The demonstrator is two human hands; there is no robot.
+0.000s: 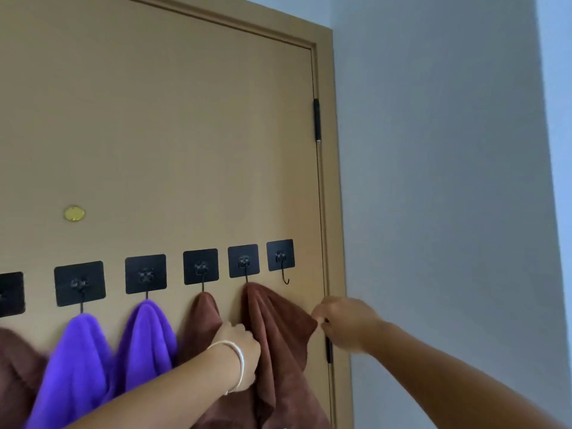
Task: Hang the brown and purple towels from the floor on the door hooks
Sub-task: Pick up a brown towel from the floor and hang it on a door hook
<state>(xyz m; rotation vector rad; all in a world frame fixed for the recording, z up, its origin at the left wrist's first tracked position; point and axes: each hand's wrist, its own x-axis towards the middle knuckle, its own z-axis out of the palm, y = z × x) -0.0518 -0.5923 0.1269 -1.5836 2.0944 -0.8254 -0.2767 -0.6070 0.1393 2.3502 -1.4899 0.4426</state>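
A: Towel [272,329] status?
B: On hook [244,264], door [154,134] at 5 o'clock. Left hand [238,342] gripping its left fold, right hand [343,320] pinching its 3 o'clock edge.

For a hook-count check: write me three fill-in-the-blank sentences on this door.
1. The rightmost hook holds ____ towel.
2. The two towels between the brown ones are ____.
3. The right hand pinches the ____ towel hanging beside the left hand.

Missing words: no; purple; brown
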